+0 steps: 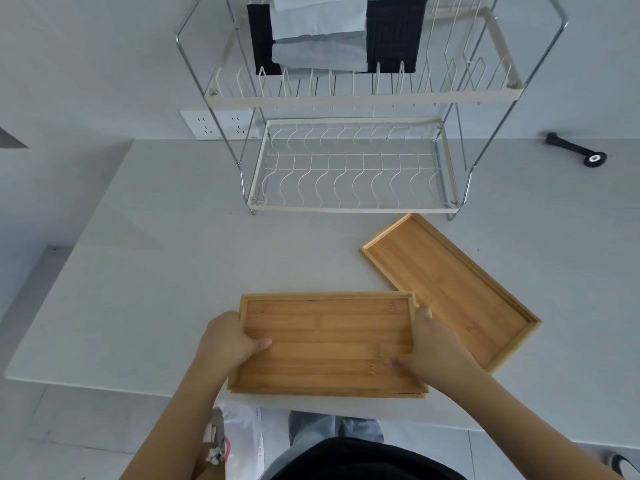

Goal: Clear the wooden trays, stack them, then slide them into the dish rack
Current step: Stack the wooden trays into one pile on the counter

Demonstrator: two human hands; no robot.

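A wooden tray [327, 341] lies at the table's front edge, held at both short ends. My left hand [230, 341] grips its left end with the thumb inside the tray. My right hand [434, 344] grips its right end, fingers curled over the rim. It appears to rest on another tray, whose edge shows along the bottom. A second wooden tray [450, 289] lies empty and at an angle to the right, partly tucked under the held tray's corner. The two-tier wire dish rack [353, 209] stands behind them, its lower shelf empty.
Dark and light cloths [332, 32] hang behind the rack's upper tier. A black tool [576, 150] lies at the far right of the white table [156, 271]. A wall socket [214, 124] sits behind the rack's left leg. A plastic bag [239, 441] is on the floor below.
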